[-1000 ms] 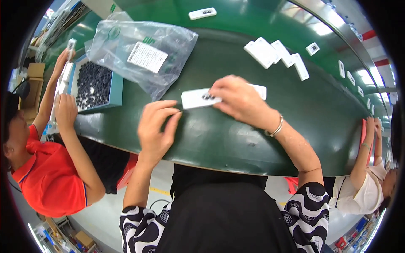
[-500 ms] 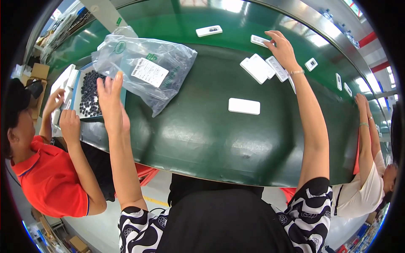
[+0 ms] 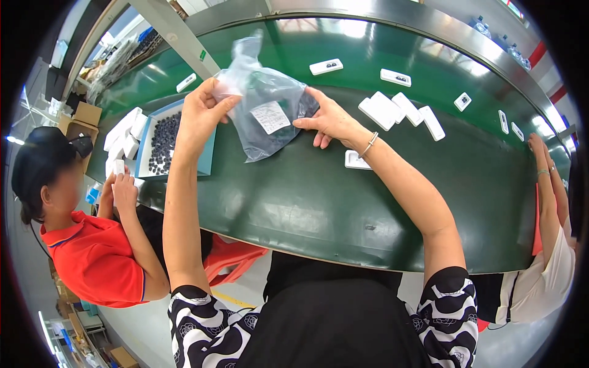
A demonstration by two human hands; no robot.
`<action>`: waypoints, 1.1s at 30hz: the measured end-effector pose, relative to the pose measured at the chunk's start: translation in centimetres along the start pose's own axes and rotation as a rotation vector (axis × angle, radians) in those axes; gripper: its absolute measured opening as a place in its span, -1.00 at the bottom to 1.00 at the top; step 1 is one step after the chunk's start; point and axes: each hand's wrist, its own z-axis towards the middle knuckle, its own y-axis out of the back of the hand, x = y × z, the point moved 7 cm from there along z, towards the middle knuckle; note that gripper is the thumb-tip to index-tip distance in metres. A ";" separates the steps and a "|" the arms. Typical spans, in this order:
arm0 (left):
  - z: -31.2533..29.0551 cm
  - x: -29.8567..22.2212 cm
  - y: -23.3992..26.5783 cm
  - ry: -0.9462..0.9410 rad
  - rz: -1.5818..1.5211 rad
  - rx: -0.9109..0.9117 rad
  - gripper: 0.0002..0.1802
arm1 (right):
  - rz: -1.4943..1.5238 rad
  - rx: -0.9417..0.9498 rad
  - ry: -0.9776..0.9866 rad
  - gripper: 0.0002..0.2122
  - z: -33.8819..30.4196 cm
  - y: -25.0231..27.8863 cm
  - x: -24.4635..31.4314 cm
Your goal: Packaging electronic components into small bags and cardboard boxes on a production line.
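A clear plastic bag (image 3: 261, 138) with a white label (image 3: 270, 117) and dark contents stands bunched up over the far left part of the table. My left hand (image 3: 199, 116) grips its upper left side between thumb and fingers. From the right, my right hand (image 3: 336, 122) pinches the bag's side, where dark contents bulge near the fingertips. Partly behind my right wrist lies a white tray (image 3: 354, 161) with a recess. Left of the bag, a blue box (image 3: 205, 161) holds many small black pieces (image 3: 164, 144), partly hidden by my left forearm.
Several white trays (image 3: 377, 111) lie overlapped at the right. On the green belt (image 3: 423, 70) beyond are white trays with black pieces, such as one tray (image 3: 396, 77). A co-worker in a red shirt (image 3: 92, 257) handles a white piece at left; another person's hands (image 3: 538, 150) reach in at right.
My right hand has come from a tray on the belt to the bag. My left hand, raised open before, now grips the bag, which is lifted and bunched. The view has shifted.
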 end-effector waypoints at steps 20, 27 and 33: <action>-13.5 -15.5 -26.1 -0.691 -0.390 0.118 -0.80 | 0.305 -0.803 0.349 -0.68 -25.0 23.4 -4.9; -17.7 -8.6 -38.0 0.015 -0.487 0.832 -0.81 | -0.192 -0.776 0.001 -0.64 -26.7 37.7 -9.1; -13.8 -9.6 -38.2 -0.750 0.059 0.448 -0.71 | -0.533 -0.682 -0.011 -0.50 -23.7 39.7 -12.6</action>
